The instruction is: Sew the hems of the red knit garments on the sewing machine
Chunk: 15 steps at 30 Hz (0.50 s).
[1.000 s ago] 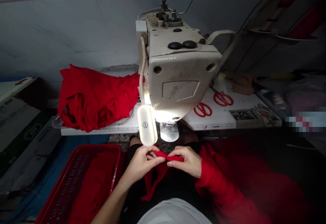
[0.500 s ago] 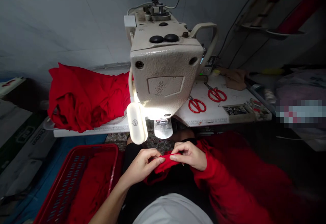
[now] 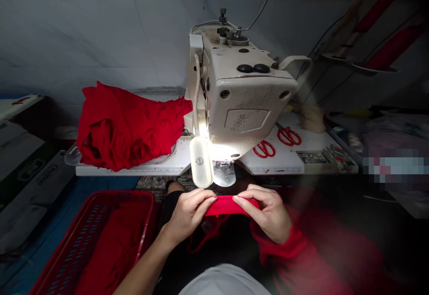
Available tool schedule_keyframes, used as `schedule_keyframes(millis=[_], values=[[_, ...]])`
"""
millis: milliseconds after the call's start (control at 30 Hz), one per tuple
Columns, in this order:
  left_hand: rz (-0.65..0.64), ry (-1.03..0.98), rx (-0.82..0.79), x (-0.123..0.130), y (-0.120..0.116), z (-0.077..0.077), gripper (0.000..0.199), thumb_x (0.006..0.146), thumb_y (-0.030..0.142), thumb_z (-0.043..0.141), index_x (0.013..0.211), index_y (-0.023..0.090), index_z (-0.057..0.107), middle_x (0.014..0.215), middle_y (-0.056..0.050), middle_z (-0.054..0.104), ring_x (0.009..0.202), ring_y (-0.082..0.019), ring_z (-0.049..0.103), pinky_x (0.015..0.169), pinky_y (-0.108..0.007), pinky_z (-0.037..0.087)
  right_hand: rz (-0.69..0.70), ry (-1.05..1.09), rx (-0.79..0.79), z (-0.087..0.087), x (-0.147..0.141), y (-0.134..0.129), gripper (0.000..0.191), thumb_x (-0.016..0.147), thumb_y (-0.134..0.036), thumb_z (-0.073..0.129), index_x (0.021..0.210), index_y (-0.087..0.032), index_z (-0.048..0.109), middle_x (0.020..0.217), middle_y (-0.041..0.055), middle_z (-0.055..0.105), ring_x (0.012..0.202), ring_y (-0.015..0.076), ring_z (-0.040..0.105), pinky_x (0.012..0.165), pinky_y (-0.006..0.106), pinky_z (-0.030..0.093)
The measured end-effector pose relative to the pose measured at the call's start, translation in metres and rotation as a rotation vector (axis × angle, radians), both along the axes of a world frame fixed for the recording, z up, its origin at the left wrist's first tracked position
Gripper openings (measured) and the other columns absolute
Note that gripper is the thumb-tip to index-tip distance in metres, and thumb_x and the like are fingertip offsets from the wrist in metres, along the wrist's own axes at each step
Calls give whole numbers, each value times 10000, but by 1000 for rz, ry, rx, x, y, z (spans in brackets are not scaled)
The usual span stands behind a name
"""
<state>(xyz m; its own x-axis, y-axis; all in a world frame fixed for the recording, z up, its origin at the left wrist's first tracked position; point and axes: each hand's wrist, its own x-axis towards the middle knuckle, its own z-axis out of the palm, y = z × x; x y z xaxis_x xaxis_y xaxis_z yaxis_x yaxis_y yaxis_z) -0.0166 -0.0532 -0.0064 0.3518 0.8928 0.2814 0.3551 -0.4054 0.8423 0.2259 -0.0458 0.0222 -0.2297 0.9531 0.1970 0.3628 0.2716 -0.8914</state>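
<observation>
So, a flat red ribbed-fabric strip point(image 3: 225, 206) is at six o'clock from the cream metal sewing machine point(image 3: 250, 107), left hand point(image 3: 190, 211) pinching its nine o'clock end, right hand point(image 3: 268, 212) its three, some fingertips hidden.

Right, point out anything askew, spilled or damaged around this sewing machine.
Nothing looks spilled or damaged. Slightly untidy: the heaped red cloth hides the front of its clear tray, reaching the table edge. The red strip between left hand and right hand looks straight.

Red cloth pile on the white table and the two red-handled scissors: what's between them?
The head view shows a cream metal sewing machine and its oval lamp.
</observation>
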Motion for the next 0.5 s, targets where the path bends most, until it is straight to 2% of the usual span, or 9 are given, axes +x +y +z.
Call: schedule_keyframes(millis=[100, 233, 400, 500], values=[[86, -85, -113, 5, 6, 7, 221, 1017, 250, 573, 941, 157, 758, 902, -59, 777, 833, -182, 715, 812, -261, 519, -49, 23, 24, -1, -3, 6, 188, 905, -293, 718, 779, -176, 795, 652, 11, 629, 592, 139, 554, 584, 280, 417], [222, -155, -240, 11, 19, 14, 244, 957, 337, 624, 858, 152, 748, 875, -61, 778, 864, -220, 712, 795, -290, 552, -95, 144, -118, -9, -4, 17, 230, 881, -362, 742, 776, -163, 792, 663, 28, 674, 604, 155, 568, 583, 283, 434], [357, -106, -230, 13, 34, 22, 229, 861, 387, 716, 798, 170, 680, 752, -40, 719, 739, -214, 680, 678, -305, 561, -160, 301, -267, -23, -3, 30, 311, 818, -450, 791, 761, -145, 775, 596, 22, 660, 544, 146, 523, 516, 271, 385], [345, -90, -181, 16, 42, 24, 216, 896, 394, 681, 846, 186, 651, 784, -41, 720, 745, -209, 700, 736, -325, 580, -208, 361, -284, -26, -2, 37, 315, 796, -453, 806, 739, -145, 770, 578, 10, 642, 541, 138, 509, 519, 264, 375]])
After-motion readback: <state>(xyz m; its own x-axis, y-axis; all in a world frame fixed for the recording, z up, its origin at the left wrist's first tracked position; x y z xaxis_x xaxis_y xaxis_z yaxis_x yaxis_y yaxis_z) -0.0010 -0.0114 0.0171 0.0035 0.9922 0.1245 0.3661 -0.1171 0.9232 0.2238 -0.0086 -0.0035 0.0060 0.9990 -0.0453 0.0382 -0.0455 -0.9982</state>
